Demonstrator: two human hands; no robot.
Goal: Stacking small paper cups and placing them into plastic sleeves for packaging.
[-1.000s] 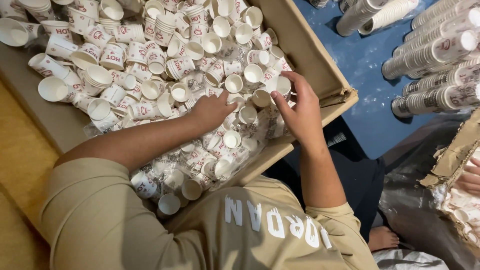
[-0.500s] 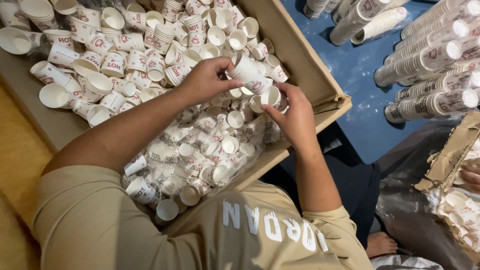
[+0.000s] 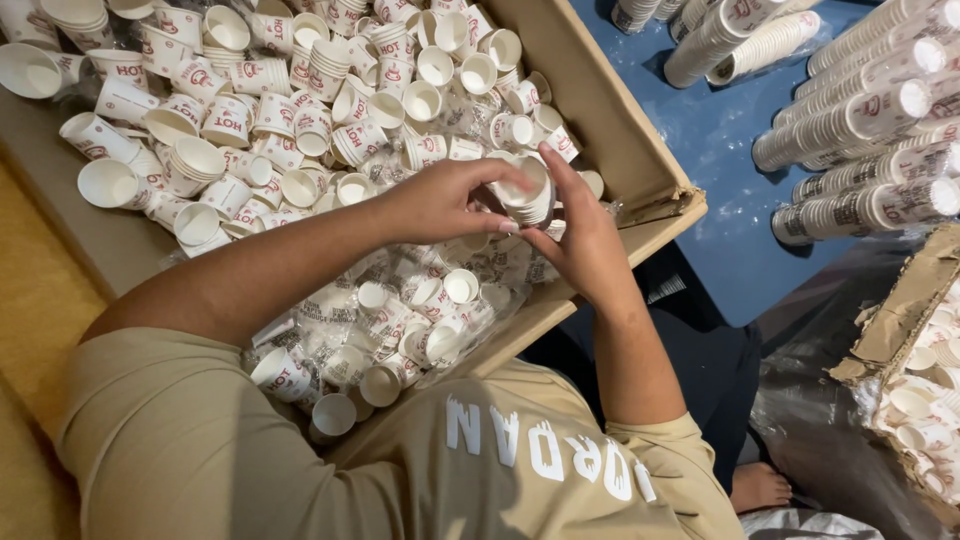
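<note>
Single head-worn view, looking steeply down from close above. Centred on the left hand point(image 3: 440, 200) and right hand point(image 3: 585, 240) meeting around a short stack of paper cups point(image 3: 525, 195). Cardboard box point(image 3: 640, 160) beneath, blue floor point(image 3: 720, 200) to the right.

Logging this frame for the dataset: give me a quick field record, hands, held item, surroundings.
left hand: pinching the rim of a small stack of paper cups
right hand: supporting the same stack from the side and below
container: open cardboard box full of loose white paper cups with red print
beside box: long nested cup sleeves lying on a blue floor
far right: a second, torn carton with more cups
clothing: beige shirt
</note>
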